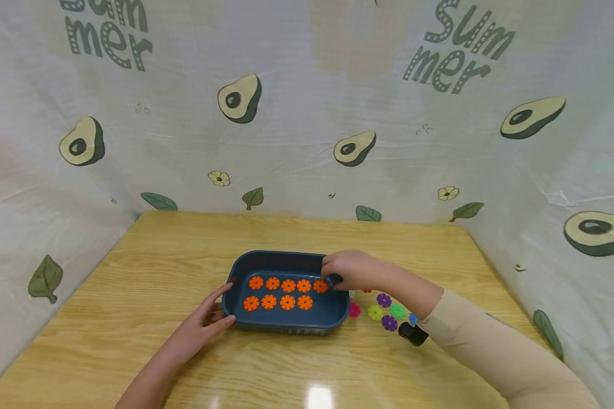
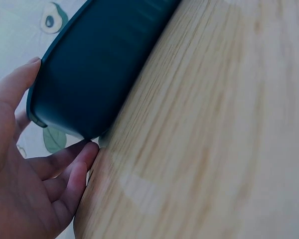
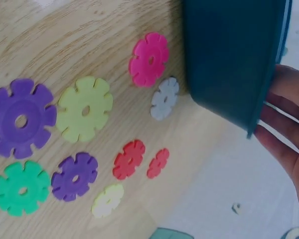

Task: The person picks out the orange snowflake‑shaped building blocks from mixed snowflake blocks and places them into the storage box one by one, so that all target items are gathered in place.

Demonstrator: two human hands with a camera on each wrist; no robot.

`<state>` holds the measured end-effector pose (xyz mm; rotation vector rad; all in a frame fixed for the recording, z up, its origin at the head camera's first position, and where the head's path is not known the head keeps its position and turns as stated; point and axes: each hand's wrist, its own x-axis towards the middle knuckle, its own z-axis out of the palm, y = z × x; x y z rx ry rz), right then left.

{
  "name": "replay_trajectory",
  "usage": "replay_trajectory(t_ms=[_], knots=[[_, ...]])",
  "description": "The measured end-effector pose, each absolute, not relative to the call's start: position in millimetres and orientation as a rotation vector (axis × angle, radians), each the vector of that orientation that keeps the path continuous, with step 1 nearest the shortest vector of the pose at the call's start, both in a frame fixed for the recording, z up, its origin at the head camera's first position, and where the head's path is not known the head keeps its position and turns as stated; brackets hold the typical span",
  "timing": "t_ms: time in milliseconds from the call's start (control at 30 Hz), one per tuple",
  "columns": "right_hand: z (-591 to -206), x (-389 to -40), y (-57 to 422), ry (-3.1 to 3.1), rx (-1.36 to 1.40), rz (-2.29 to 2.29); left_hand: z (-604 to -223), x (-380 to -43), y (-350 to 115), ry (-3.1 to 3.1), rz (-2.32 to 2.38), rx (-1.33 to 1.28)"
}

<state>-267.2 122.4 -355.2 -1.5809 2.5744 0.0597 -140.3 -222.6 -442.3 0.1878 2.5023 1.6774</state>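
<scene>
A dark blue tray (image 1: 286, 328) stands on the wooden table. Orange notched discs (image 1: 287, 302) lie flat inside it in two rows. My left hand (image 1: 204, 326) holds the tray's left end; in the left wrist view its thumb and fingers are bent about the rim and lower edge. Over the right end, my right hand (image 1: 355, 270) reaches into the tray, fingertips at the last orange disc (image 1: 320, 286) of the far row. Thumb and forefinger look apart there. From the right wrist, the fingers (image 3: 284, 122) pass behind the tray's rim and their tips are hidden.
Right of the tray, loose notched discs lie on the table, among them a purple disc (image 3: 22, 119), a green disc (image 3: 22, 188) and a pink disc (image 3: 149, 59). A black band (image 1: 413, 334) is by the right forearm. A printed cloth (image 1: 297, 130) hangs around the table.
</scene>
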Motion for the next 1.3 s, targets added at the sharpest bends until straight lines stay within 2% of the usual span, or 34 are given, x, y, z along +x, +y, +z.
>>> replay_trajectory(t_ms=[233, 733, 1300], knots=[[-346, -263, 144, 2.668, -1.612, -0.041, -444, -141, -224, 2.511, 1.665, 0.184], [-341, -263, 195, 2.825, -1.454, -0.138, -444, -140, -223, 2.523, 1.659, 0.185], [-361, -280, 249, 2.866, -1.061, -0.249, -441, -140, -222, 2.515, 1.666, 0.16]])
